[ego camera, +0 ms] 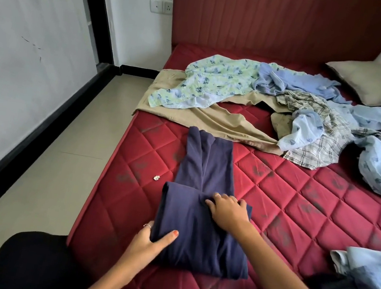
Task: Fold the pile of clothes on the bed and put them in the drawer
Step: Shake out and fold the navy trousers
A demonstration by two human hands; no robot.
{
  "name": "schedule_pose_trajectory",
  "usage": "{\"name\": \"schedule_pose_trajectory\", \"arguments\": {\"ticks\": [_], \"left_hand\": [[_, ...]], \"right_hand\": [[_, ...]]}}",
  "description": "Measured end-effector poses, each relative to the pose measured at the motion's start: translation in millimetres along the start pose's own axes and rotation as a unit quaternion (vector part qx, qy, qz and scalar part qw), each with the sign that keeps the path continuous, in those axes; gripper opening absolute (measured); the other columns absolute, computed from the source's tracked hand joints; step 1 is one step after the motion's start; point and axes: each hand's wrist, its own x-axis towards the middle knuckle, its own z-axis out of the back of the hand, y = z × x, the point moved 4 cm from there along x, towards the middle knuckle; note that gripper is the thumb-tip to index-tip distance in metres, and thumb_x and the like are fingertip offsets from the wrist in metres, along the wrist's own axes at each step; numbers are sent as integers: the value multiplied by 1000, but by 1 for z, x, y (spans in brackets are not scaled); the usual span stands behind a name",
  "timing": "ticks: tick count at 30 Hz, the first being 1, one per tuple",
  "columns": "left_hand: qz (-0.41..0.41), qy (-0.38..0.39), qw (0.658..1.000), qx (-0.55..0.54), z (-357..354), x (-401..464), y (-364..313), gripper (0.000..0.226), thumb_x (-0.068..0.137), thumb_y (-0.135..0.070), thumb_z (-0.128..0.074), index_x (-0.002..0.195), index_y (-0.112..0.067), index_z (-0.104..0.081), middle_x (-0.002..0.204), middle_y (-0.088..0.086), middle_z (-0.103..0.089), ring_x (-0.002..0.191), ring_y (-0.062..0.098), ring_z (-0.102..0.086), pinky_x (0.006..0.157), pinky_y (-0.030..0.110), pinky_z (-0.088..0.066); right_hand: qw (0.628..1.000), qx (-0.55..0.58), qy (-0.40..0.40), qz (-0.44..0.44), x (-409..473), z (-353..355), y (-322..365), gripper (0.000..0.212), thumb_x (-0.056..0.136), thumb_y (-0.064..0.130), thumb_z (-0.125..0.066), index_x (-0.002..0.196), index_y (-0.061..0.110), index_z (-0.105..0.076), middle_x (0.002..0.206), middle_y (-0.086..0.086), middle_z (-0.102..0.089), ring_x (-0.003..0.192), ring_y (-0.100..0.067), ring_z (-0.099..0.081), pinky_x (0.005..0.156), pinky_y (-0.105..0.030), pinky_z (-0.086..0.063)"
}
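Folding now: I work on the navy trousers [201, 196], which lie on the red mattress [303, 188] near its left edge; the near half is folded over, the far half is stretched toward the headboard [281, 18].
Left hand: my left hand [150, 241] grips the near left edge of the folded part, thumb on top, the other fingers curled under the cloth.
Right hand: my right hand [228, 211] lies flat on the upper edge of the fold, fingers straight and spread, pressing the cloth down.
Rings: I see one ring on each hand.
Pile of clothes: the unfolded clothes are at the far side of the bed, well apart from my hands: a flowered shirt [210, 82] on top of beige trousers [214, 118], a checked shirt [318, 130], and several light blue clothes [308, 84] mixed together.
Pillow: a beige pillow [376, 83] lies in the far right corner.
Near right: a piece of denim [375, 271] lies at the right edge, beside my right sleeve.
Small thing: a little white scrap [156, 177] lies on the mattress just left of the navy trousers.
Drawer: I cannot see it in this view.
Wall: a white socket [160, 7] is left of the headboard.
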Motion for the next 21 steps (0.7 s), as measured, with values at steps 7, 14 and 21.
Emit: {"name": "schedule_pose_trajectory", "arguments": {"ticks": [7, 14, 21], "left_hand": [[-65, -99, 988, 104, -14, -1, -2, 60, 75, -65, -58, 110, -17, -59, 99, -5, -66, 101, 22, -63, 84, 32, -47], [-105, -112, 986, 67, -11, 12, -16, 48, 85, -53, -58, 110, -12, -62, 103, -1, -67, 98, 8, -61, 88, 35, -46], [2, -56, 986, 156, -13, 54, -24, 48, 93, -43, -55, 124, -6, -56, 122, 9, -61, 117, 28, -55, 98, 37, -43]], "right_hand": [[989, 110, -73, -68, -33, -17, -38, 43, 98, 48, -40, 125, 16, -49, 126, -3, -53, 124, -29, -45, 99, -48, -38], [946, 140, -291, -28, -18, 27, -30, 11, 94, 25, -57, 96, 15, -61, 94, -3, -60, 93, -32, -57, 75, -43, -43], [964, 115, -229, -72, -8, 9, -18, 32, 95, 35, -47, 118, 16, -58, 123, -5, -56, 122, -30, -50, 106, -58, -27]]}}
